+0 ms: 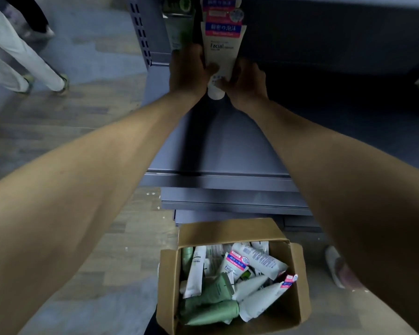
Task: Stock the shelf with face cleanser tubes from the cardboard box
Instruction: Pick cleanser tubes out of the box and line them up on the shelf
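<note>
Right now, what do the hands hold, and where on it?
Both the left hand and right hand grip one white cleanser tube near its lower, cap end.

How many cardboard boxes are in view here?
1. The open cardboard box sits on the floor below the shelves, between the person's forearms, holding a jumble of white and green cleanser tubes.

Just left of the fingers [212, 68], a green tube [179, 32] is crowding the shelf [218, 141], and more white tubes [221, 10] are standing right behind them. Right of the fingers, dark open room is running along the shelf. Below, tubes are filling the cardboard box [300, 286].
</note>
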